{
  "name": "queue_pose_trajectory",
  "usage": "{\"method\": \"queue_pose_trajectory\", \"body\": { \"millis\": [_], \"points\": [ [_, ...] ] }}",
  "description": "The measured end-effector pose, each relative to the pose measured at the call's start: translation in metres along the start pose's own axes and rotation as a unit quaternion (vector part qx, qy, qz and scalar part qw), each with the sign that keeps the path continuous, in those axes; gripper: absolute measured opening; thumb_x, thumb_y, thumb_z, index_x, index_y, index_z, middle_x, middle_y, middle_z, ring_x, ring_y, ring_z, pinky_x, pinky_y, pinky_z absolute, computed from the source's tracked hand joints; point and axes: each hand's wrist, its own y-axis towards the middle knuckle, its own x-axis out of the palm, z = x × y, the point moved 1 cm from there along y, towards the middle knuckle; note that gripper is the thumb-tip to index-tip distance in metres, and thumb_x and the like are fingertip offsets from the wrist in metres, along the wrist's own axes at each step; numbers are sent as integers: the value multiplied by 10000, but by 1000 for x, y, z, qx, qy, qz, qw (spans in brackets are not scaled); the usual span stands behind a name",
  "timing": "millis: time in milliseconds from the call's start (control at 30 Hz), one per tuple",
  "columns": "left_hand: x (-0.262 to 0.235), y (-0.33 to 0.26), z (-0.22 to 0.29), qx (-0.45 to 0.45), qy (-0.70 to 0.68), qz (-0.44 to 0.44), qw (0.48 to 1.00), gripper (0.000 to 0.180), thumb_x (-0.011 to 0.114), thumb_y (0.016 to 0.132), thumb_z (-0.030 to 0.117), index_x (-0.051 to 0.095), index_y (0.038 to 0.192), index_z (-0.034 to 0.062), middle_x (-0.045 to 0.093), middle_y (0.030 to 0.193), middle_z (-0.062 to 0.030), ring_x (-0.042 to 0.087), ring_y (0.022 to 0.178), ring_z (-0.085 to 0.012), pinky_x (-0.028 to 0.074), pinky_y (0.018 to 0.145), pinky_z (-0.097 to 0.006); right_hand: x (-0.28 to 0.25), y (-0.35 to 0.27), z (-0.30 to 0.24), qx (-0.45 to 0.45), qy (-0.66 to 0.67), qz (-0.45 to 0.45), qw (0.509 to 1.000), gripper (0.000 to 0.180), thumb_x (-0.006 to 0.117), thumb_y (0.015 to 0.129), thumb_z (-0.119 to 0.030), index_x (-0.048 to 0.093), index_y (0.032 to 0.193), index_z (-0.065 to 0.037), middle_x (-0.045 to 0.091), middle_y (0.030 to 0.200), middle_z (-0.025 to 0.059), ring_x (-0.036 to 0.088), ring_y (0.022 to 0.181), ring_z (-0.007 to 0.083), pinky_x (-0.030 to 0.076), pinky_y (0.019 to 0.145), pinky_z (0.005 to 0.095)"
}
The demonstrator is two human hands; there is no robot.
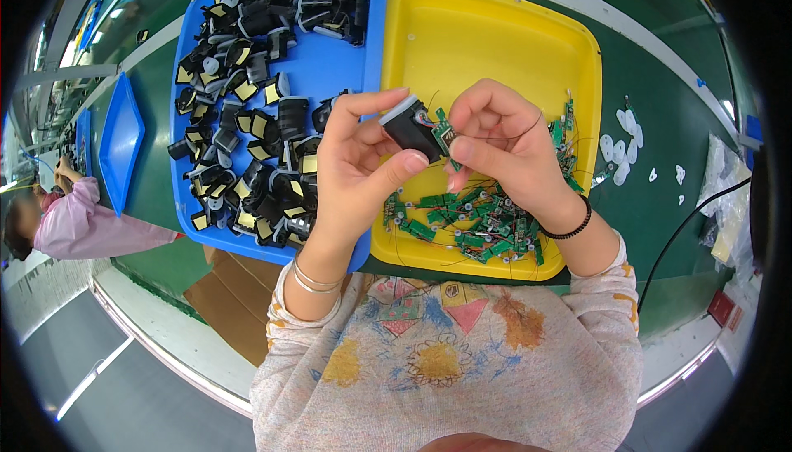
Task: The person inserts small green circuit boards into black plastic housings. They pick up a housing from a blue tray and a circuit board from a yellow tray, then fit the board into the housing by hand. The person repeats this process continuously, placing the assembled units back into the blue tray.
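My left hand grips a small black block-shaped part with a pale top edge, held up between thumb and fingers. My right hand pinches a small green circuit board with thin wires against that part's right side. Both hands hover over the seam between a blue tray and a yellow tray. The blue tray holds several black parts with yellow patches. Several green circuit boards with wires lie in the yellow tray's near corner.
The trays rest on a green work table. Small white pieces lie right of the yellow tray, and a black cable runs beside them. Another blue tray lies far left, where a person in a pink sleeve sits. A cardboard box stands below the table.
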Motion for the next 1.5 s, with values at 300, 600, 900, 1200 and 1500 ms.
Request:
{"method": "queue_pose_trajectory", "body": {
  "millis": [300, 600, 900, 1200, 1500],
  "points": [
    [2, -1, -5, 34, 74, 14, 997, 471, 671, 720, -5, 431, 1124, 20, 582, 960, -74, 580, 831, -120, 434, 658, -211, 0, 1, 3, 5, 31, 5, 999, 127, 584, 811, -31, 496, 901, -14, 577, 690, 34, 588, 572, 85, 487, 537, 190],
    [1, -2, -5, 62, 152, 10, 986, 459, 675, 729, 34, 452, 1129, 4, 591, 911, -68, 559, 769, -103, 419, 630, -213, -2, 2, -1, 20, -15, -12, 1000, 125, 602, 801, -46, 520, 884, -1, 590, 701, 35, 582, 579, 73, 480, 537, 183],
    [-4, -2, -4, 90, 275, -33, 957, 443, 657, 738, 35, 454, 1127, -24, 587, 1010, -117, 576, 874, -153, 440, 734, -245, -6, 2, -7, 111, -8, -31, 993, 101, 605, 804, -88, 549, 805, -4, 594, 708, 16, 572, 600, 67, 483, 543, 178],
    [2, 2, -3, 129, 204, -40, 970, 396, 548, 739, -15, 453, 1123, -38, 492, 1194, -216, 511, 1087, -264, 406, 899, -339, 7, -4, 1, -214, -434, 42, 874, 101, 638, 724, -59, 541, 745, -41, 554, 634, 61, 577, 563, 158, 429, 485, 269],
    [-8, 1, 2, 140, 284, -60, 947, 395, 608, 712, -12, 478, 1084, -36, 540, 1126, -208, 521, 1076, -268, 399, 917, -344, 2, -4, -2, -118, -331, -1, 936, 90, 646, 734, -69, 570, 769, -35, 565, 650, 51, 569, 560, 147, 433, 507, 230]
  ]
}}
